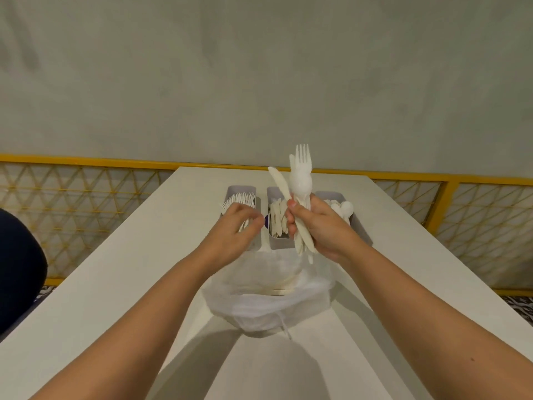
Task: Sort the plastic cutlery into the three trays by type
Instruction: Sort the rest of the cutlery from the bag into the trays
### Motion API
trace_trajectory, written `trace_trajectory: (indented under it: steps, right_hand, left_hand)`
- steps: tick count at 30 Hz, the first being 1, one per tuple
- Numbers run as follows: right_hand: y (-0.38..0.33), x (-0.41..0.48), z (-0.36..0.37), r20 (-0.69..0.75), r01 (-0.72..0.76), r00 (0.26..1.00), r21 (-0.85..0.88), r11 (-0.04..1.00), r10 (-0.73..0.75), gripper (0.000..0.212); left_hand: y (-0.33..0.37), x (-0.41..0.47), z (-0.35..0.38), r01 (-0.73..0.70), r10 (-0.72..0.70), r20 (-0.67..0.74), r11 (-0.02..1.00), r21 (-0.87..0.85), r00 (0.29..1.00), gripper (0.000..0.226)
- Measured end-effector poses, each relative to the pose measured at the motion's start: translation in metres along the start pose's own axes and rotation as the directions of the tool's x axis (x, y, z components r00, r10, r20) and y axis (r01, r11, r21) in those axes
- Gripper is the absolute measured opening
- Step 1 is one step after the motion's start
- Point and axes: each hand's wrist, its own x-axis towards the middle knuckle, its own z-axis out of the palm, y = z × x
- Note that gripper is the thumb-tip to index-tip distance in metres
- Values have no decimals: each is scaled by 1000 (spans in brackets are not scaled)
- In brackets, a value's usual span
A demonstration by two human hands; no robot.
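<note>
I see my left hand [235, 226] over the fork tray [241, 192] at the bench's [115, 284] far edge, fingers curled, empty. My right hand [320, 226] has its fingers clamped on mixed cutlery [300, 180] above the bag [268, 298].

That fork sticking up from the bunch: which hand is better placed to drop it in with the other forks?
Probably the left hand. It looks free and sits over the fork tray, while the right hand is gripping the bunch holding the fork.
</note>
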Motion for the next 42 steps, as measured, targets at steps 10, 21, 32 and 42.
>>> trace_trajectory:
  steps: [10, 21, 32, 42]
  right_hand:
    - [10, 0, 33, 73, 20, 996, -766, 643, 56, 46]
    - [21, 0, 36, 20, 78, 996, -696, 713, -89, 38]
    - [15, 12, 25, -177, -117, 983, -382, 917, 52, 25]
    - [-9, 20, 11, -358, 54, 906, -433, 900, -226, 15]
  left_hand:
    - [28, 18, 31, 408, -349, 247, 533, -741, 904, 26]
    - [17, 24, 35, 379, -383, 245, 329, -865, 891, 29]
    - [17, 29, 28, 428, -435, 314, 193, -883, 844, 24]
    - [6, 30, 12, 435, -473, 304, 196, -879, 827, 21]
